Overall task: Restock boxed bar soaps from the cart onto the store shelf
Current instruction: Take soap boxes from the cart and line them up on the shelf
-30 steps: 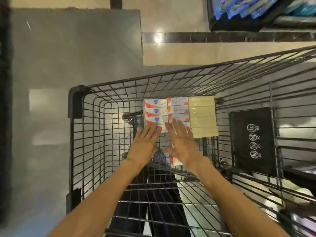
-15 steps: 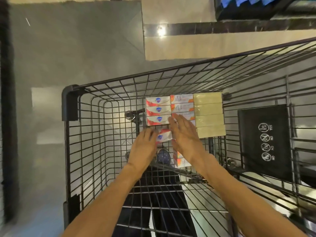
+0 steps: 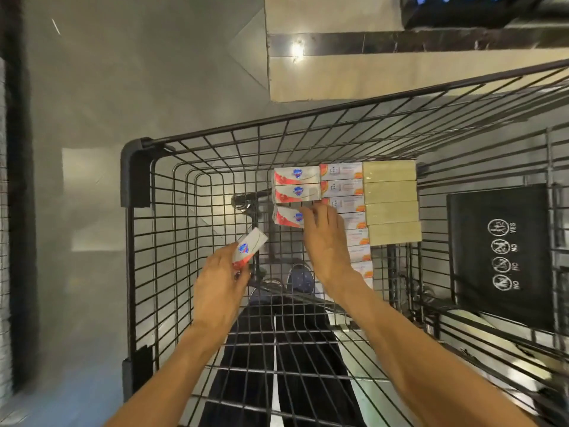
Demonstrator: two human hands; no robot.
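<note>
The left hand (image 3: 220, 283) holds one red-and-white soap box (image 3: 250, 246), fingers curled round its lower end, lifted off the cart (image 3: 135, 174) floor at centre frame. The right hand (image 3: 324, 238) has its fingers bent over the next box (image 3: 288, 216) in the left column of the stack; a firm pinch across its short sides would likely free it without dragging the orange boxes (image 3: 341, 188) beside it. The wire walls rise close on the left and at the top of the frame, so straight up is the open way out.
</note>
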